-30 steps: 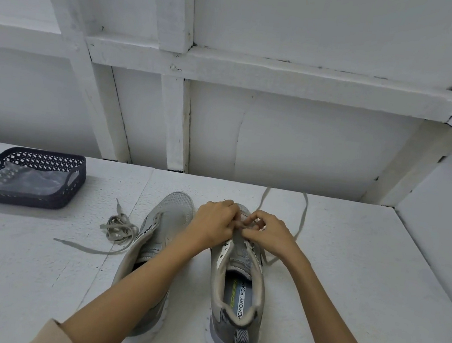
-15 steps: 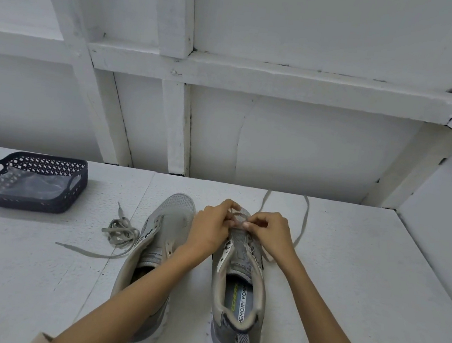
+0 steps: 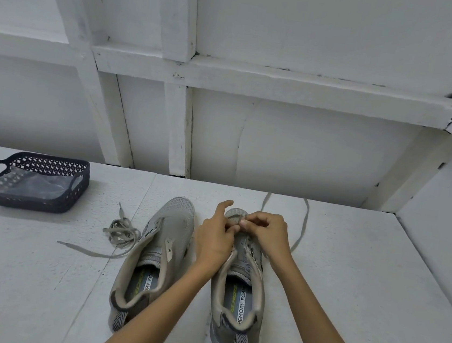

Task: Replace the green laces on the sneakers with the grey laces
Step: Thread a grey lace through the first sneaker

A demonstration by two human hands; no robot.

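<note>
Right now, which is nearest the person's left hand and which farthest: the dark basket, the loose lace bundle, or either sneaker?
Head view, from the left hand:
1. Right-side sneaker, under the hand, which pinches its lace.
2. Left-side sneaker, just left of it.
3. Loose lace bundle, further left.
4. Dark basket, far left, at the back.
</note>
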